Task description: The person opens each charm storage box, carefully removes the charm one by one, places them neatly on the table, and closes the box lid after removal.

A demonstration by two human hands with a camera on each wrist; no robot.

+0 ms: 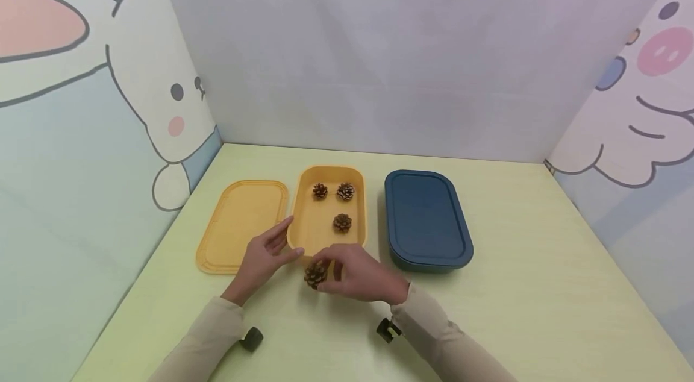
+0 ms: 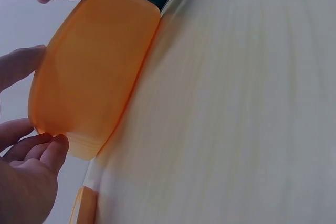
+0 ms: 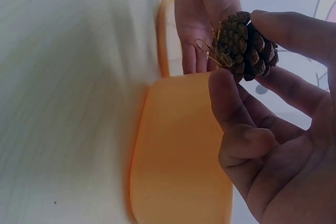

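My right hand (image 1: 358, 273) pinches a brown pine cone (image 1: 314, 275) between thumb and fingers, just in front of the yellow box (image 1: 297, 207). A loop of gold string hangs from this pine cone (image 3: 247, 45) in the right wrist view. With fingers extended along the left side and thumb at the front, my left hand (image 1: 260, 258) touches the near left corner of the box. Inside, two pine cones lie toward the back, a left one (image 1: 320, 191) and a right one (image 1: 345, 191); a third pine cone (image 1: 342, 223) is nearer the middle.
A flat yellow lid (image 1: 244, 225) lies on the pale table (image 1: 542, 285) left of the box. To the right stands a dark blue box with its lid (image 1: 428, 216) on. Walls with cartoon animals (image 1: 157, 81) border the table.
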